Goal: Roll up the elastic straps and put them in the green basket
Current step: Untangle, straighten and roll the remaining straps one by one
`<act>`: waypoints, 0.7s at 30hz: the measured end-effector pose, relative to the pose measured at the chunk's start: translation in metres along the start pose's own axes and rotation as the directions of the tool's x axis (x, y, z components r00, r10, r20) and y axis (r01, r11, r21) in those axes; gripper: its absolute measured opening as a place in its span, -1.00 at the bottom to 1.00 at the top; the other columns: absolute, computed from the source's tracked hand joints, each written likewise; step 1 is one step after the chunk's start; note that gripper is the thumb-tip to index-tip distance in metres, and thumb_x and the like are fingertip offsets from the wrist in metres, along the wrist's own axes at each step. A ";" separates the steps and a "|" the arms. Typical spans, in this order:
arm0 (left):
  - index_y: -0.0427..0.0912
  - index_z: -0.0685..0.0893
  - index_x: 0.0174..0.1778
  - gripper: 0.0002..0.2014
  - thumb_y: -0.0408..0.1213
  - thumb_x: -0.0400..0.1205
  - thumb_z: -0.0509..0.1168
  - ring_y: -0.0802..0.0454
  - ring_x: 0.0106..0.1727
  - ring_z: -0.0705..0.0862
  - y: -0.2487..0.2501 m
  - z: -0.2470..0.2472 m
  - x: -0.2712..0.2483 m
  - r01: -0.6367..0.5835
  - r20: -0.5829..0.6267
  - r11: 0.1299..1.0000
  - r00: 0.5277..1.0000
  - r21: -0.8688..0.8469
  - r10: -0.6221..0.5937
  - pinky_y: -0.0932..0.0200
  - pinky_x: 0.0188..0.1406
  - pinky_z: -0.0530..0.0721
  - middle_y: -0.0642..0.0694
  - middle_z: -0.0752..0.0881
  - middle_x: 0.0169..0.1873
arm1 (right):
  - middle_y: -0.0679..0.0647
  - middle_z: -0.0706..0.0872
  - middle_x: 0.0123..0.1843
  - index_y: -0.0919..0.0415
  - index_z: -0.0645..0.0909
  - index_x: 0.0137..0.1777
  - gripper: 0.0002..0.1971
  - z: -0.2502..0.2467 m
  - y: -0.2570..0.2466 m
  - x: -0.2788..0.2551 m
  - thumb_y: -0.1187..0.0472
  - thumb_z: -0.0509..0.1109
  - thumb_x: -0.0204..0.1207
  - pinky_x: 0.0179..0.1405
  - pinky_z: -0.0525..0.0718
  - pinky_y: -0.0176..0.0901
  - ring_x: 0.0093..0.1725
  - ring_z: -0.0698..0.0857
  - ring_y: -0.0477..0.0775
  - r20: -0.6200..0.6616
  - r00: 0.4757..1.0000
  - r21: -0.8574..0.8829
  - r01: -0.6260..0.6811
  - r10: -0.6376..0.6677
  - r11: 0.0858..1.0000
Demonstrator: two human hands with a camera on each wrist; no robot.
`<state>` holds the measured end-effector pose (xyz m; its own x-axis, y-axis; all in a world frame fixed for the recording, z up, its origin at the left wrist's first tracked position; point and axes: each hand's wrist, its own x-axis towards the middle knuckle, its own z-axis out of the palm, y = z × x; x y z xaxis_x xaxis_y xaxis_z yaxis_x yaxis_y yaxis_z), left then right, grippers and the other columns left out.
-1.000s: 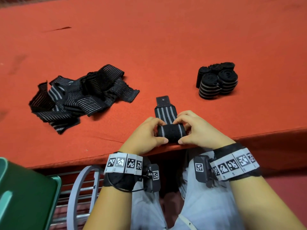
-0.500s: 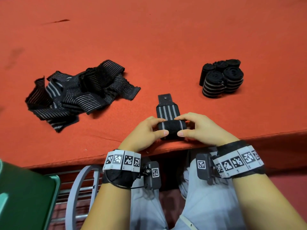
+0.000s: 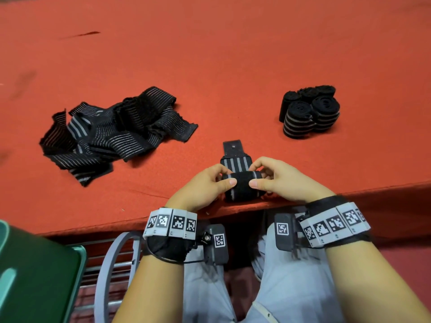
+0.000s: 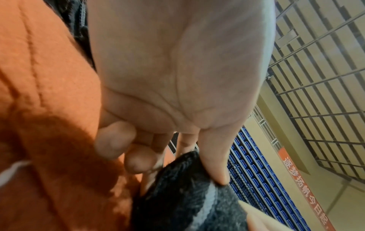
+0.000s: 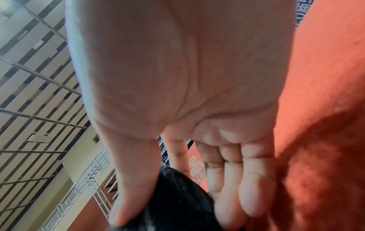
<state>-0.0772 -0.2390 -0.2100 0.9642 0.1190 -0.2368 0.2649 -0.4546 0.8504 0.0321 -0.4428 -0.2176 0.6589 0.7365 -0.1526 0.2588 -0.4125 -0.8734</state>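
A black elastic strap with grey stripes (image 3: pixel 241 185) lies mostly rolled at the near edge of the red table. Its flat tail (image 3: pixel 235 157) points away from me. My left hand (image 3: pixel 211 184) pinches the roll's left end and my right hand (image 3: pixel 271 180) pinches its right end. The left wrist view shows my thumb on the dark roll (image 4: pixel 189 195). In the right wrist view my thumb and fingers close round the roll (image 5: pixel 177 197). The green basket (image 3: pixel 35 273) stands below the table at bottom left.
A loose heap of unrolled black straps (image 3: pixel 112 134) lies to the left on the red table (image 3: pixel 233 54). Several finished rolls (image 3: pixel 310 111) stand in a cluster at the right. A grey metal frame (image 3: pixel 112 264) sits beside the basket.
The roll has grown thicker and the flat tail in front of it has become shorter. Both hands stay on the ends of the roll.
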 end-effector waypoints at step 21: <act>0.08 0.61 0.32 -0.48 -0.12 0.45 0.60 0.14 -0.10 0.59 0.004 0.000 0.017 -0.091 -0.138 0.972 0.983 0.216 0.122 0.01 0.11 0.65 0.06 0.57 0.09 | -0.04 0.67 -0.17 -0.09 0.57 -0.03 -0.87 0.005 -0.004 0.028 -0.04 0.45 0.56 -0.23 0.69 0.04 -0.30 0.64 -0.03 -0.262 0.965 -0.094 -0.022 -0.004 0.995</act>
<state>-0.0595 -0.2387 -0.2102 0.9810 0.1830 -0.0638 0.1686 -0.6436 0.7465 0.0456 -0.4178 -0.2206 0.8200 0.5720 -0.0228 0.3098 -0.4769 -0.8225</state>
